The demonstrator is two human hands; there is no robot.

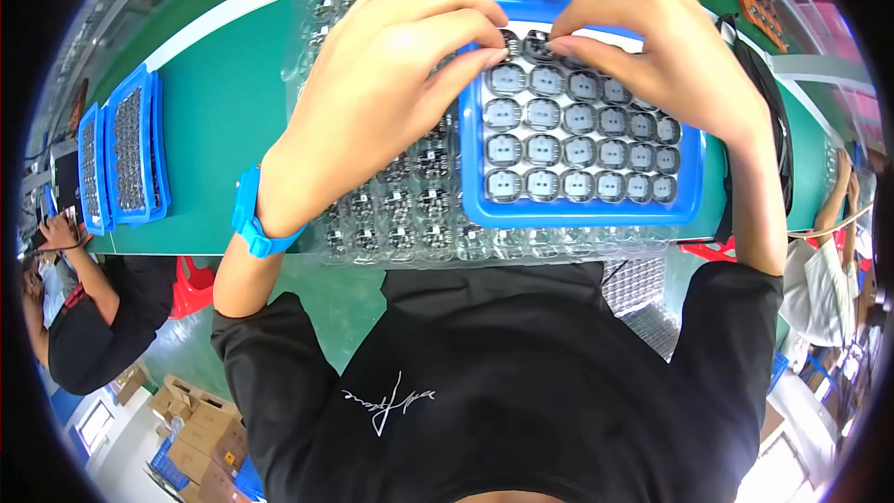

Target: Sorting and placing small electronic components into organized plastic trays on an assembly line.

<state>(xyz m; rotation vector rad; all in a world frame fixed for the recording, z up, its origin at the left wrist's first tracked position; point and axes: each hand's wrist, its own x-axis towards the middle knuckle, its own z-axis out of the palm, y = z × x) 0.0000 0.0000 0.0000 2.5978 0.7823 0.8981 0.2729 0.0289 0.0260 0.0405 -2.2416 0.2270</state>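
Note:
A blue-rimmed tray (582,217) lies ahead of me, with rows of small rounded dark parts with grey faces (543,114) in its white bed. At its far left corner my left hand (391,65) pinches a small dark part (508,45) between thumb and fingertips. My right hand (652,42) reaches over the far edge of the tray, thumb and forefinger closed on the neighbouring dark part (537,45) in the far row. The fingers partly cover both parts, and my right hand hides some of the far row.
Under the tray spreads a clear plastic blister tray (433,200) holding many dark parts. More blue trays (135,149) stand at the left on the green table (214,130). A black cable bundle (768,121) lies at the right. Co-workers sit at both sides; cardboard boxes (205,438) are behind.

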